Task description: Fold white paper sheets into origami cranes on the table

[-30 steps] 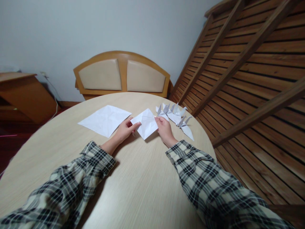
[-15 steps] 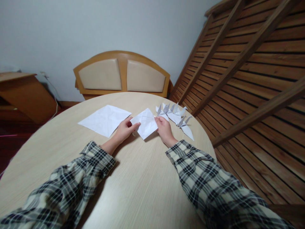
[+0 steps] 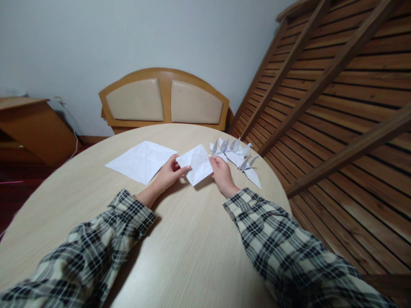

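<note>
Between my hands, a little above the table, is a small folded white paper square, turned with one corner toward me. My left hand pinches its left corner, thumb on top. The right corner is gripped by my right hand, thumb and fingers closed on the edge. To the left, larger white paper lies flat with crease lines on it. Several folded white paper cranes stand just beyond and to the right of my right hand, one nearer to me than the others.
The round pale wooden table carries all the paper. Behind it stands a headboard with cream panels against the wall. A slatted wooden frame leans along the right side. A wooden desk is at the far left.
The paper square has tilted slightly and its near corners look bent inward. My left thumb has slid a little to the right over it. My right hand has barely moved.
</note>
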{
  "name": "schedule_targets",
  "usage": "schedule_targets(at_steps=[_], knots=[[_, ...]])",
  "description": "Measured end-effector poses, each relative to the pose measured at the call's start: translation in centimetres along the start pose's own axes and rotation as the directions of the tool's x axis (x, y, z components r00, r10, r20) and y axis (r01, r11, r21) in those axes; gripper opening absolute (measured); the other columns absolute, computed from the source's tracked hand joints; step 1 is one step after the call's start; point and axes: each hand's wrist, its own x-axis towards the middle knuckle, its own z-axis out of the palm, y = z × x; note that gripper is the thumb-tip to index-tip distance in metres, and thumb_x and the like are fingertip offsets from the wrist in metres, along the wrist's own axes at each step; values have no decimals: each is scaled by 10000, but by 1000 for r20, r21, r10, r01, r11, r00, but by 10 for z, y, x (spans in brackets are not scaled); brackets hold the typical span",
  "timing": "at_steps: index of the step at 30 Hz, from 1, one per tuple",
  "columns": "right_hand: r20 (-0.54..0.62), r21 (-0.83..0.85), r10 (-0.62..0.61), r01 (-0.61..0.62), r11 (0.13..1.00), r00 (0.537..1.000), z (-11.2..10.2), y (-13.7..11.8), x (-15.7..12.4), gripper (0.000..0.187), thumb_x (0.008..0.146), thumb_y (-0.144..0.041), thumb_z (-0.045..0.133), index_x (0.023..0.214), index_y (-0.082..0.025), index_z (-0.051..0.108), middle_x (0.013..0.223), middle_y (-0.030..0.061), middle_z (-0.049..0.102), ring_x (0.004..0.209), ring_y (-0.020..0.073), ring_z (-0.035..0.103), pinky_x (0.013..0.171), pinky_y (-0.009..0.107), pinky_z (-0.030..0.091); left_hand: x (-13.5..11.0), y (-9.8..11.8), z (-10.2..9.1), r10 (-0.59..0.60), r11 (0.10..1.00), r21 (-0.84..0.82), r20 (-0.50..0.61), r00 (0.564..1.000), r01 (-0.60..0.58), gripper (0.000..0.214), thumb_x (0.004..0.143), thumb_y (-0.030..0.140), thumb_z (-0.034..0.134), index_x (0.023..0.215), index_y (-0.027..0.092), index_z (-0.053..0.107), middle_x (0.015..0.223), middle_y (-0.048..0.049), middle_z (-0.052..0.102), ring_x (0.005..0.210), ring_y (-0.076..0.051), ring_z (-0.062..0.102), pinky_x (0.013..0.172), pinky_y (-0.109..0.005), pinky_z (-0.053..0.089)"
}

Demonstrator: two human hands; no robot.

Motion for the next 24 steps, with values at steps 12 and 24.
schedule_targets(at_steps=[12,24], knots=[[43,16,28,-28,999,999,1,3,1,384,844,-585,554,823,-201,558,621,-38,497,500,110,476,408,215,345,-1,-3,-1,-12,998,-58,20,1000,13,306,720,270,760,883,187,514,670,39,527,584,-106,501,508,-234,398],[49,44,27,-29,999,998,1,2,0,356,872,-561,544,831,-208,552,600,-42,507,460,100,491,376,208,358,0,-2,1,-61,991,-116,74,995,70,267,698,275,778,864,167,599,726,-26,636,628,-154,558,567,-288,434]])
